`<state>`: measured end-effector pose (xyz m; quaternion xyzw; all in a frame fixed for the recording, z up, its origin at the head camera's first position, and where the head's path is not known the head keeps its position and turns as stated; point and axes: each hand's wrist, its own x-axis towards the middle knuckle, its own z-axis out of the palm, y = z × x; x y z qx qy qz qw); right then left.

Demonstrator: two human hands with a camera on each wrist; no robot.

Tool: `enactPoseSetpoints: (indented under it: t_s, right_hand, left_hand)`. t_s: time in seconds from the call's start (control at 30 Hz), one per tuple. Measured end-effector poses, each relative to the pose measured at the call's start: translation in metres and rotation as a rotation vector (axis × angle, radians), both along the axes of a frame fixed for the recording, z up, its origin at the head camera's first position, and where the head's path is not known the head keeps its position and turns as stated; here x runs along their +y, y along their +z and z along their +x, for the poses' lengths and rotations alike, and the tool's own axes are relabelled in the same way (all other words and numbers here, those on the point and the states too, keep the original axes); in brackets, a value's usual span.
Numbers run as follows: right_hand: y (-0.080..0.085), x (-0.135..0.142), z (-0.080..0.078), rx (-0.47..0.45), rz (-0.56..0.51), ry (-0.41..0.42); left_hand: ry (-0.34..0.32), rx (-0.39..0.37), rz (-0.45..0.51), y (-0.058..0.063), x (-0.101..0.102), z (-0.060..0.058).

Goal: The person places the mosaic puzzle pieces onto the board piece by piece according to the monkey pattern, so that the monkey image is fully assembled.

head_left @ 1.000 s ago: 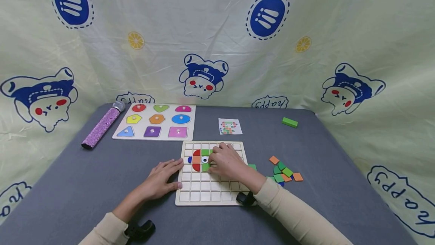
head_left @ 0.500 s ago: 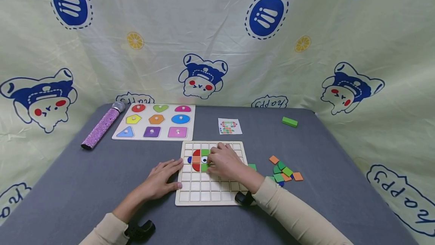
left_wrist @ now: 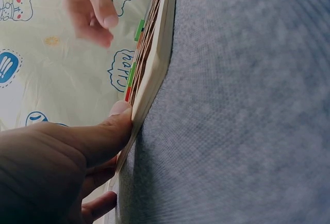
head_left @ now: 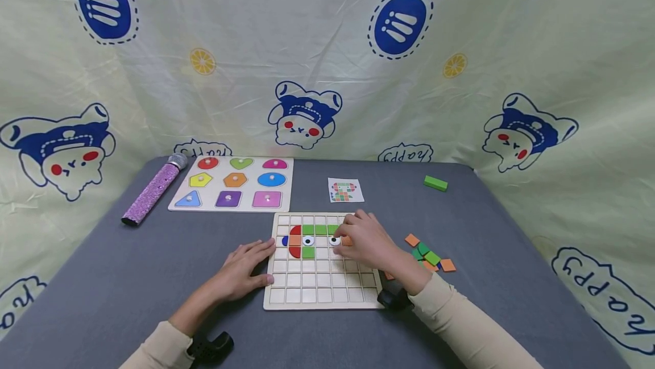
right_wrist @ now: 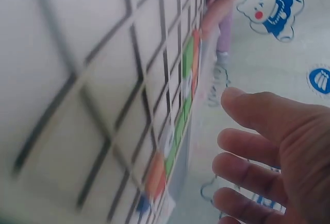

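Observation:
A cream gridded board lies flat on the grey table, with coloured tiles in its upper rows. Red pieces, an orange square, a green row and two eye tiles show there, with a blue half-round piece at the left. My left hand rests at the board's left edge, thumb touching the rim. Over the board's right side is my right hand, partly covering an orange tile. The right wrist view shows its loosely bent fingers with nothing between them, apart from the board.
Loose green, orange and blue tiles lie right of the board. Behind it are a small pattern card, a shape puzzle board, a purple glittery microphone and a green block. A printed cloth hangs behind the table.
My right hand has moved right and away from the tiles, uncovering more of the green row, the second eye tile and part of an orange tile. The left hand has stayed put.

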<state>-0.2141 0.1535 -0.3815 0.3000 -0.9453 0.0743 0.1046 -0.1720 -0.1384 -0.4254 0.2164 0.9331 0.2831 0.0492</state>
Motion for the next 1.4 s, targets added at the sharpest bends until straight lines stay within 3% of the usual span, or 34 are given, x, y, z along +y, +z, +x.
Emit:
enactPoseSetpoints:
  t_s: [0.37, 0.63, 0.83, 1.13, 1.4]
  right_hand:
    - [0.003, 0.069, 0.01, 0.001, -0.016, -0.098]
    - [-0.003, 0.107, 0.022, -0.085, 0.007, -0.148]
    - [-0.009, 0.121, 0.028, -0.133, 0.034, -0.13]
    - [-0.019, 0.123, 0.032, -0.149, 0.074, -0.152]
    - [-0.019, 0.125, 0.037, -0.136, 0.085, -0.163]
  left_hand:
    - [0.001, -0.009, 0.001, 0.001, 0.0, 0.0]
    - [0.004, -0.014, 0.0, 0.001, 0.0, 0.0]
    - [-0.001, -0.011, 0.0, 0.001, 0.0, 0.0]
    - [-0.001, -0.019, 0.003, 0.001, 0.0, 0.0]
    - [-0.004, -0.02, 0.003, 0.003, 0.0, 0.001]
